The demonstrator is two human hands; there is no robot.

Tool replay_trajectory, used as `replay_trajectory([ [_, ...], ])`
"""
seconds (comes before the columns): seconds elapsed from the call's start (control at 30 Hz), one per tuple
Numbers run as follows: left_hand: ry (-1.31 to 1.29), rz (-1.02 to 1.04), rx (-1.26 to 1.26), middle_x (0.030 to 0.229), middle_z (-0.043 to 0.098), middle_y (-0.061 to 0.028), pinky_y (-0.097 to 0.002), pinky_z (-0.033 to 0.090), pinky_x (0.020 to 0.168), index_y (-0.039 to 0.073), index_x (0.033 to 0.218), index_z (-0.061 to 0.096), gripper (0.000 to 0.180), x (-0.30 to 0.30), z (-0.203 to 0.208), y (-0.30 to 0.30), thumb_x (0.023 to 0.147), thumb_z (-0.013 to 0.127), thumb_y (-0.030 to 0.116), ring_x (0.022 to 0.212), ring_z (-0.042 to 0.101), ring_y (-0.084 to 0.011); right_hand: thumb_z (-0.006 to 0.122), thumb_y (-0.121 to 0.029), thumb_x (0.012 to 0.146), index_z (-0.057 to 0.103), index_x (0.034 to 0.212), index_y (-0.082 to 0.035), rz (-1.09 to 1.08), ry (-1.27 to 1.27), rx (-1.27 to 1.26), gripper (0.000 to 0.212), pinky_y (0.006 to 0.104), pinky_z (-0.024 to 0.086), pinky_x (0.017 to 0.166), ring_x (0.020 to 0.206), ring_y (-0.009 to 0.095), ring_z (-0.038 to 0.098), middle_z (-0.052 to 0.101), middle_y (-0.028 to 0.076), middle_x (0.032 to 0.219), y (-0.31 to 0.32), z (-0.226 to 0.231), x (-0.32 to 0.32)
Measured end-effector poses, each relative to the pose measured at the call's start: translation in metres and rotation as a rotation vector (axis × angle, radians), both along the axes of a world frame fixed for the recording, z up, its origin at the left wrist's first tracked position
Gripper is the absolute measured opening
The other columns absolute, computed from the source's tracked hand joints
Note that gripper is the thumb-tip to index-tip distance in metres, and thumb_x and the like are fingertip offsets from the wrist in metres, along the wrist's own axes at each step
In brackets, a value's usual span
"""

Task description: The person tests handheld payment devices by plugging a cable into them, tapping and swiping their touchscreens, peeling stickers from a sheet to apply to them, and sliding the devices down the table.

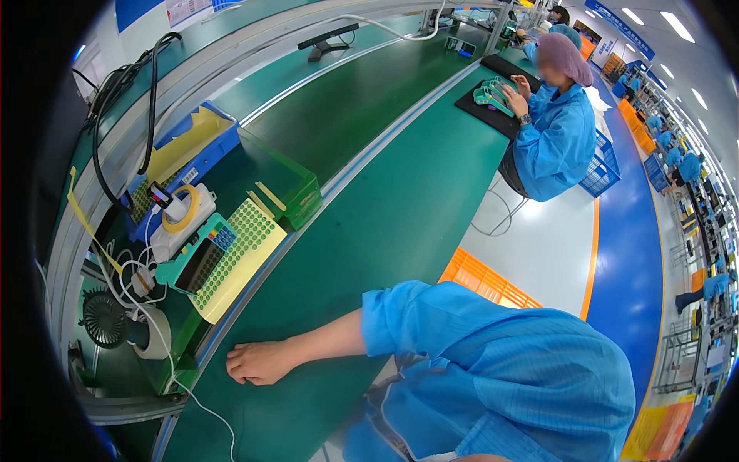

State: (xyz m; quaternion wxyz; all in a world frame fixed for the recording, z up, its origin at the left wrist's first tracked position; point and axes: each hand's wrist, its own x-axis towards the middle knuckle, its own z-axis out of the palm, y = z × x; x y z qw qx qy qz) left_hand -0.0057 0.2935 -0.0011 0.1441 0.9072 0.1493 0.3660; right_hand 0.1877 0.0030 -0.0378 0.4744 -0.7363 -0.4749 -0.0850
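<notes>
My right hand (pixel 262 363) rests palm down on the green bench top (pixel 362 254), near its left edge. Its fingers are loosely curled, and nothing shows between them; the palm is hidden. My left hand is out of view. Beyond my right hand, a teal handheld device (pixel 202 258) with a dark screen and blue keypad lies by a yellow sheet of round green stickers (pixel 254 231). A small black fan (pixel 108 317) stands near a roll of white tape (pixel 156 335).
A white power strip (pixel 185 227) carries plugs and a yellow tape ring. Behind it sits a blue bin (pixel 223 138). White cables hang over the shelf edge. Farther right, a co-worker (pixel 550 146) handles a similar device (pixel 493 96) above a black mat. An orange crate (pixel 485 281) stands beside the bench.
</notes>
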Motion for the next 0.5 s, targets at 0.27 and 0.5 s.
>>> replay_trajectory([
  [0.27,0.034,0.036,-0.026,0.075,0.064,-0.0182,-0.0419,0.047,0.055,0.001,0.094,0.066,0.030,-0.0012,0.0019,-0.0018,0.106,0.058,0.028,0.059,0.059,-0.0328,0.067,-0.006,0.078,0.062,0.088,-0.008,0.007,0.006,0.008,0.011,0.0469,0.045,0.090,0.103,0.031,0.057,0.061,0.009,0.100,0.0015,-0.0023,0.0014],
  [0.5,0.055,0.054,-0.017,0.077,0.065,-0.0186,-0.0414,0.048,0.056,0.001,0.096,0.067,0.028,-0.0017,0.0005,0.0010,0.106,0.059,0.026,0.062,0.061,-0.0331,0.067,-0.007,0.078,0.062,0.088,-0.008,0.014,0.013,0.003,0.011,0.0478,0.046,0.090,0.104,0.031,0.057,0.061,0.009,0.100,0.0001,0.0011,0.0005],
])
